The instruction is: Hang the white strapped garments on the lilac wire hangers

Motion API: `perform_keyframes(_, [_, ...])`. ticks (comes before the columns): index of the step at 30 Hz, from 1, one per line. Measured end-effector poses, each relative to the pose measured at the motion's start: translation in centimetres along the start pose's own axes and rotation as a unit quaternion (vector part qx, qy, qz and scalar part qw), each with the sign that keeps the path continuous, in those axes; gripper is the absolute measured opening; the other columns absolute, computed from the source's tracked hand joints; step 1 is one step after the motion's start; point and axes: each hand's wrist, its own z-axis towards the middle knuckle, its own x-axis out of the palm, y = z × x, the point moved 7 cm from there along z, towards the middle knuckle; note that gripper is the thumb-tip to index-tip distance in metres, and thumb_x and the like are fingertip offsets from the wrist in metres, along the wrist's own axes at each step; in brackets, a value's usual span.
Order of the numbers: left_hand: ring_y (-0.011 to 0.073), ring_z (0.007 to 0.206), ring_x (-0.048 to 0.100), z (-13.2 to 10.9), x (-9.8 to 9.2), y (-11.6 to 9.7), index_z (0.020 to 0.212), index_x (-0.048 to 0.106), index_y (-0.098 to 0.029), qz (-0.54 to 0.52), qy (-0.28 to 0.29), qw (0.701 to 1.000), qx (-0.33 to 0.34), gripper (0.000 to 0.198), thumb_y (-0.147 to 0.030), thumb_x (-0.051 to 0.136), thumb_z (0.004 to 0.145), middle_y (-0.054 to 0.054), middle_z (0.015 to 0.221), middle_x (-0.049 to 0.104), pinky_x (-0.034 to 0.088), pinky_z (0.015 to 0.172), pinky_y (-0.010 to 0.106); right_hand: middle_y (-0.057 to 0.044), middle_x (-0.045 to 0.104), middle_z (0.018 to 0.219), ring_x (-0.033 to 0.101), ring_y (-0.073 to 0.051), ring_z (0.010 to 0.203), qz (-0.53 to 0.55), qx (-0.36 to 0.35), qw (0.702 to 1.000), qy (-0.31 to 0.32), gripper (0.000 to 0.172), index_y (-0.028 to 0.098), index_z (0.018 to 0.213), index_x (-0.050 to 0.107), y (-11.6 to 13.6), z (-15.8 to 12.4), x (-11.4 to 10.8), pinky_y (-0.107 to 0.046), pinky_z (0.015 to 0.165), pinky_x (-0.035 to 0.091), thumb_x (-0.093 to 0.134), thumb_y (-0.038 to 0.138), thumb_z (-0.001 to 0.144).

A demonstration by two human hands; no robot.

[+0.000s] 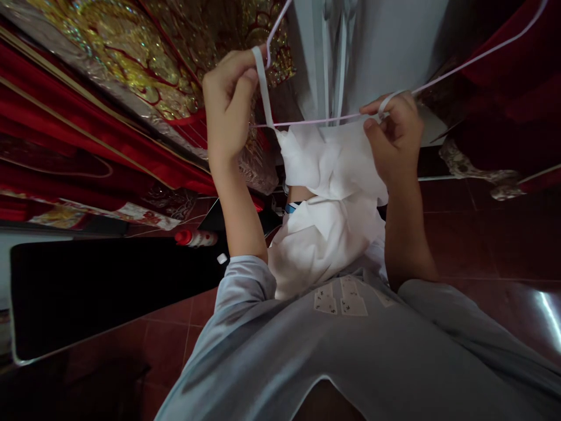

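Observation:
A white garment with thin straps [324, 158] hangs in front of my lap in loose folds. My left hand [231, 96] is raised at its left side, thumb and fingers pinching one white strap [264, 88] beside the left end of a pale pink wire hanger [475, 60]. On the other side my right hand [394, 131] has its fingers curled in the second strap [385, 104], close to the hanger's right corner. The hanger's lower bar runs across just above the top edge of the cloth. Its hook is out of view.
Red and gold sequinned garments [109, 64] hang at the left, dark red cloth [517, 82] at the right. A black table [109, 292] at lower left bears a red-capped bottle [197, 238] and a small white case [221, 258]. Red tiles [464, 234] cover the floor.

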Motion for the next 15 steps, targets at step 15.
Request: perform_keyframes(15, [0.02, 0.09, 0.062, -0.9, -0.6, 4.7, 0.086, 0.064, -0.027, -0.139, 0.041, 0.989, 0.019, 0.031, -0.018, 0.047, 0.11, -0.001, 0.077, 0.064, 0.05, 0.075, 0.03, 0.0, 0.058, 0.097, 0.037, -0.011, 0.058, 0.024, -0.021, 0.999, 0.015, 0.014, 0.039, 0.094, 0.066, -0.1, -0.1, 1.1, -0.031, 0.048, 0.031, 0.06, 0.048, 0.085])
